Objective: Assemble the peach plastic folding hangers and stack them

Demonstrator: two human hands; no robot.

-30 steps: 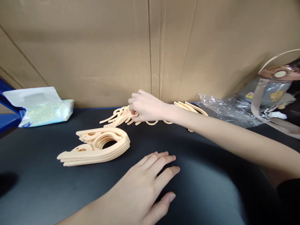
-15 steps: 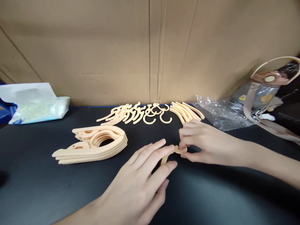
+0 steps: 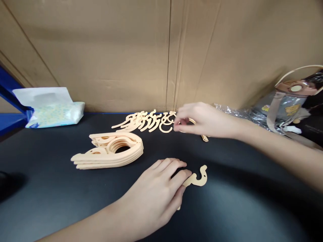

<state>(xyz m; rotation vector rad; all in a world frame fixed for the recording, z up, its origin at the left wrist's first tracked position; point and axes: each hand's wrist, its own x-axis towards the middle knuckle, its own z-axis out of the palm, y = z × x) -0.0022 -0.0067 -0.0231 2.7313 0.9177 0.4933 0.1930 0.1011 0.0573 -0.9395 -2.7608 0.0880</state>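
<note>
My left hand is closed around a cream folding-hanger arm near the front of the black table. The arm's curved, notched end with a small hole sticks out to the right of my fingers; the rest is mostly hidden under the hand. Farther back, my right hand hovers over the loose hanger hooks, fingers bent and somewhat apart, with nothing visible in them. It covers part of the hooks and most of the long hanger strips behind it.
A stack of folded cream hangers lies left of centre. Several loose hanger arms are heaped at the back by the cardboard wall. A tissue pack sits back left; clear plastic wrap and a strapped bottle are on the right.
My right hand has let go of the hanger arm and moved back and up toward the hooks. My left hand keeps the arm, its notched end now turned upward. The view has shifted slightly.
</note>
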